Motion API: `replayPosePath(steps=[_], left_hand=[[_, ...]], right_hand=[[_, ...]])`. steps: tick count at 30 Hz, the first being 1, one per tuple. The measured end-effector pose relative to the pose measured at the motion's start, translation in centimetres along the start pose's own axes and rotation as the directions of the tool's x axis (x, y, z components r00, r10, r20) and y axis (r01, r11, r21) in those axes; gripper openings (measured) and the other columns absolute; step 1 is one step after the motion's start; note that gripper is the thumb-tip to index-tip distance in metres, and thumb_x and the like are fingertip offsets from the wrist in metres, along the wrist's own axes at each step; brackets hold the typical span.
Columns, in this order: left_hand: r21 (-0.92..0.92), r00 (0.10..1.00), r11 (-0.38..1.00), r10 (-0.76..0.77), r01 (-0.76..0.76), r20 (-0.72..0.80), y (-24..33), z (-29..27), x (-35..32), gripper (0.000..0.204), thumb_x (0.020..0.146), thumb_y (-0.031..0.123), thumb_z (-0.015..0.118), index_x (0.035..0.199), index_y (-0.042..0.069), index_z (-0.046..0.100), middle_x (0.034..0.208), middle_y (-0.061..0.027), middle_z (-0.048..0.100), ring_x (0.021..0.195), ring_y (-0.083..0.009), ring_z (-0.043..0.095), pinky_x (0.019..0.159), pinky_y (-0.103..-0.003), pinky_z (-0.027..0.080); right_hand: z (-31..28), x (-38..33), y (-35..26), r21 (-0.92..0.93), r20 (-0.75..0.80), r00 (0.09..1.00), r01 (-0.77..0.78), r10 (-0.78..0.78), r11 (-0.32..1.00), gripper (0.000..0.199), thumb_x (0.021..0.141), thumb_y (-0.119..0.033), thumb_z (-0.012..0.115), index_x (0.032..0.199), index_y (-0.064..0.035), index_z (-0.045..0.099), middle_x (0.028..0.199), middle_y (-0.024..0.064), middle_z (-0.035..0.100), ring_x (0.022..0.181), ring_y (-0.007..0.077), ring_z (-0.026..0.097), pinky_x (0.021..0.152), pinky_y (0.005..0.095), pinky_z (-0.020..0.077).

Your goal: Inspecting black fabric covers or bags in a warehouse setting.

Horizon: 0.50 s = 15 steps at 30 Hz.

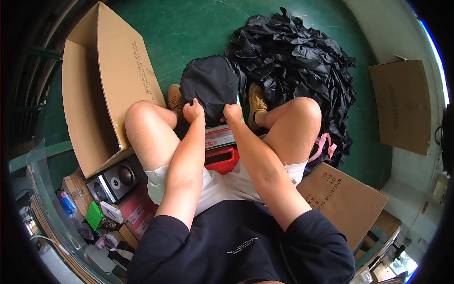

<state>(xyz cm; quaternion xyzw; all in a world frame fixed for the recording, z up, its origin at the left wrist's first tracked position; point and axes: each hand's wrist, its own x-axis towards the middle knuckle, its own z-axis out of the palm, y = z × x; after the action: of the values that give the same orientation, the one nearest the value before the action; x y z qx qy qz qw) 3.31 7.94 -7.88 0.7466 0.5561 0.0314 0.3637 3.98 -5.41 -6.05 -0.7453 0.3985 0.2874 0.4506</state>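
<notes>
I count three cartons bearing dark print: the open carton [116, 80] at ten o'clock, the far carton [402, 106] near three, the near carton [343, 203] at four. At twelve, the left hand [193, 111] and right hand [232, 112], fingers curled tight, grip one black cloth piece [208, 85].

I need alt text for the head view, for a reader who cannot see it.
A person's left hand and right hand grip a rounded black fabric piece between two tan shoes. A large heap of black material lies to the right on the green floor; an open cardboard box stands at left.
</notes>
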Motion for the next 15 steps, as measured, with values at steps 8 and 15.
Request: replayPosePath(steps=[8,15], left_hand=[[-0.011,0.999,0.999,-0.049,0.049,-0.005,0.3,-1.8,-2.1,0.033,0.087,0.031,0.067,0.098,0.0,0.072,0.101,-0.0192,0.071,0.098,-0.0373,0.067,0.086,-0.045,0.051],[0.017,0.996,0.997,-0.071,0.072,-0.06,-0.5,-1.8,-2.1,0.03,0.087,0.031,0.069,0.093,0.002,0.072,0.098,-0.017,0.072,0.094,-0.0369,0.067,0.086,-0.046,0.051]], right_hand=[[0.6,-0.4,1.9,-0.029,-0.126,0.983,0.13,-0.133,0.991,0.037,0.091,-0.029,0.059,0.1,0.006,0.066,0.08,0.0179,0.071,0.055,0.0277,0.069,0.066,0.0369,0.055],[0.4,-2.6,0.8,-0.081,-0.346,0.926,0.134,-0.154,0.988,0.032,0.084,-0.022,0.07,0.105,-0.0011,0.058,0.104,0.0175,0.067,0.097,0.0364,0.066,0.084,0.0454,0.0515]])
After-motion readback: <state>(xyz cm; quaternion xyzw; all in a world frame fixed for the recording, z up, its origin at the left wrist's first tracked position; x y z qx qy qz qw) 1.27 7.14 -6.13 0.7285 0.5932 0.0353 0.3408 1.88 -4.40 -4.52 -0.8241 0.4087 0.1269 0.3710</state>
